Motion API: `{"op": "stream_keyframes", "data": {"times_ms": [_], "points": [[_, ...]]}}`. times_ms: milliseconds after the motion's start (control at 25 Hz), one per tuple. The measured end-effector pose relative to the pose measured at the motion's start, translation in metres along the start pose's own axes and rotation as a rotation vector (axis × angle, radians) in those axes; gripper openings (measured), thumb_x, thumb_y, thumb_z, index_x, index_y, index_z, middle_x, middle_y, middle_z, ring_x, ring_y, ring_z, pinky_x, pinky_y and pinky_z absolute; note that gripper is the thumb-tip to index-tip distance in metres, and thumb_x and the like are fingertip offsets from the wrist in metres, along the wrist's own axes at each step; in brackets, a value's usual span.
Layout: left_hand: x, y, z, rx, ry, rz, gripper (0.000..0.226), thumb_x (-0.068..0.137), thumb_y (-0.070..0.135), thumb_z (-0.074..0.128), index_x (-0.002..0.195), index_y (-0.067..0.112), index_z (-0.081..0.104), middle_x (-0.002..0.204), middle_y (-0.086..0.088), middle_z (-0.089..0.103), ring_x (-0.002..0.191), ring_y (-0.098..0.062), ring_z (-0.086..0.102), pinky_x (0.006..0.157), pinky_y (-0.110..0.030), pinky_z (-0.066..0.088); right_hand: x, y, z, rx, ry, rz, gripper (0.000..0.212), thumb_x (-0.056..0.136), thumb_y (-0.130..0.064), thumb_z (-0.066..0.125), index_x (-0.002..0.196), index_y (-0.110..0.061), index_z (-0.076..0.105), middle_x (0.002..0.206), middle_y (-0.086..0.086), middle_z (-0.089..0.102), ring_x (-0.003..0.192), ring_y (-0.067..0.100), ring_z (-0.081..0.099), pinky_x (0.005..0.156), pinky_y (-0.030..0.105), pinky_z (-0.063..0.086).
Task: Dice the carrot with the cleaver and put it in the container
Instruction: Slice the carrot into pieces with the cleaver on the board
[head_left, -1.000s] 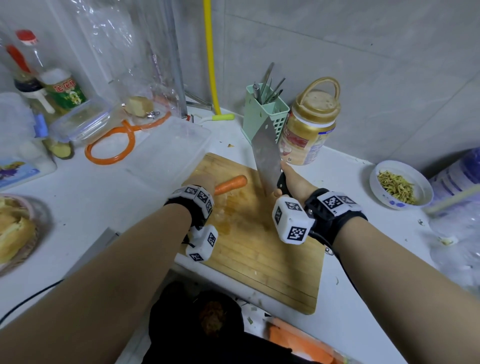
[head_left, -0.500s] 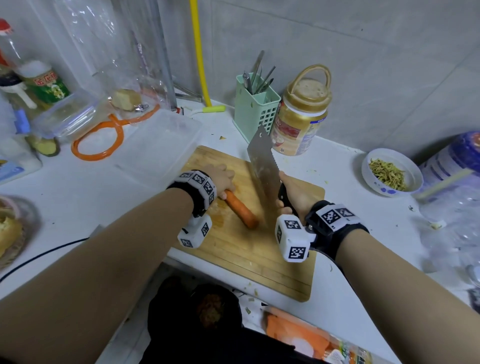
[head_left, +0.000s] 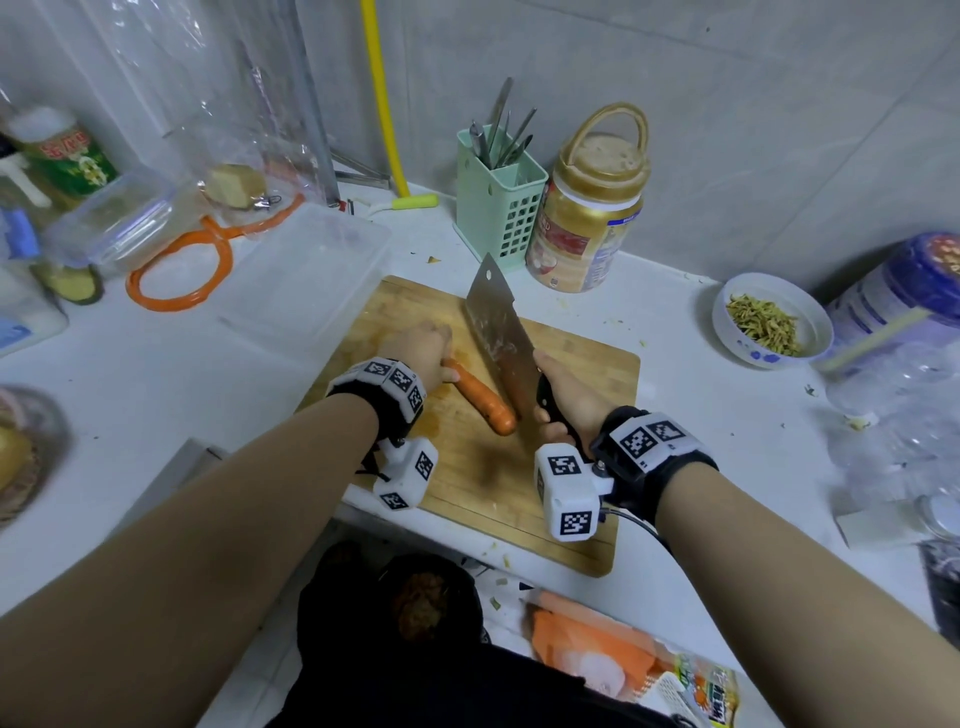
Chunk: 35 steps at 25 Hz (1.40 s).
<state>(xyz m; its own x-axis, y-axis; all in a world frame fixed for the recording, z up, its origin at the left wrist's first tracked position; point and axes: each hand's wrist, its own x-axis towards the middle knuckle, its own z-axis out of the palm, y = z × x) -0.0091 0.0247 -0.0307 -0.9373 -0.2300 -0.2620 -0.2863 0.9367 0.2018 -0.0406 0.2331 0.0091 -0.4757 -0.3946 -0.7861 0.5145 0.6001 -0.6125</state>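
A white worktop (head_left: 701, 395) carries a wooden cutting board (head_left: 587, 374), a clear container (head_left: 306, 280) just left of it, a green utensil caddy (head_left: 498, 208), a gold-lidded jar (head_left: 587, 228), an orange ring (head_left: 176, 280) and a small bowl (head_left: 727, 332) of dried bits.

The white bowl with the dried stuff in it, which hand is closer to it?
Right. The right hand grips the cleaver, nearer the bowl; the left hand holds the carrot, farther away.

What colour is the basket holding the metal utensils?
Pale mint green basket, seen in the head view.
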Motion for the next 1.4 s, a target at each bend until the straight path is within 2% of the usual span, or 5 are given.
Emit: {"op": "stream_keyframes", "data": {"times_ms": [120,320,520,1200,1400], "points": [[-0.012,0.005,0.013,-0.217,-0.098,-0.152,0.035,0.095,0.036,0.059,0.072,0.01,0.058,0.069,-0.004,0.063,0.064,-0.018,0.061,0.062,-0.03,0.051,-0.005,0.0,0.005,-0.035,0.022,-0.002,0.073,0.088,-0.076,0.025,0.049,-0.015,0.034,0.036,-0.002,0.023,0.028,0.011,0.016,0.034,0.014,0.014],[-0.023,0.021,0.032,-0.835,-0.24,-0.387,0.035,0.09,0.035,0.067,0.084,0.001,0.066,0.076,-0.014,0.071,0.057,-0.02,0.067,0.048,-0.023,0.049,-0.008,0.002,0.006,-0.149,0.071,-0.026,0.076,0.084,-0.081,0.026,0.045,-0.016,0.037,0.041,-0.001,0.026,0.033,0.014,0.019,0.035,0.017,0.019],[-0.024,0.035,0.032,-0.927,-0.253,-0.449,0.032,0.094,0.03,0.063,0.081,0.0,0.063,0.073,-0.012,0.067,0.06,-0.02,0.066,0.049,-0.023,0.051,-0.005,0.008,0.004,-0.194,0.116,-0.044,0.071,0.075,-0.085,0.034,0.048,-0.02,0.037,0.058,0.002,0.032,0.041,0.016,0.023,0.04,0.021,0.023],[-0.023,0.029,0.026,-0.995,-0.278,-0.458,0.024,0.091,0.024,0.067,0.091,0.0,0.067,0.078,-0.01,0.07,0.062,-0.015,0.066,0.052,-0.018,0.054,-0.015,0.001,0.006,-0.303,0.1,0.006,0.073,0.08,-0.083,0.032,0.048,-0.018,0.034,0.052,0.0,0.026,0.04,0.014,0.02,0.036,0.018,0.021],[-0.02,0.033,0.023,-0.981,-0.255,-0.474,0.024,0.091,0.015,0.067,0.101,-0.007,0.066,0.091,-0.016,0.069,0.063,-0.018,0.064,0.067,-0.024,0.055,-0.02,-0.001,0.008,-0.331,0.088,0.019,0.073,0.082,-0.083,0.029,0.05,-0.017,0.034,0.044,-0.002,0.024,0.038,0.014,0.019,0.036,0.018,0.019]]}}
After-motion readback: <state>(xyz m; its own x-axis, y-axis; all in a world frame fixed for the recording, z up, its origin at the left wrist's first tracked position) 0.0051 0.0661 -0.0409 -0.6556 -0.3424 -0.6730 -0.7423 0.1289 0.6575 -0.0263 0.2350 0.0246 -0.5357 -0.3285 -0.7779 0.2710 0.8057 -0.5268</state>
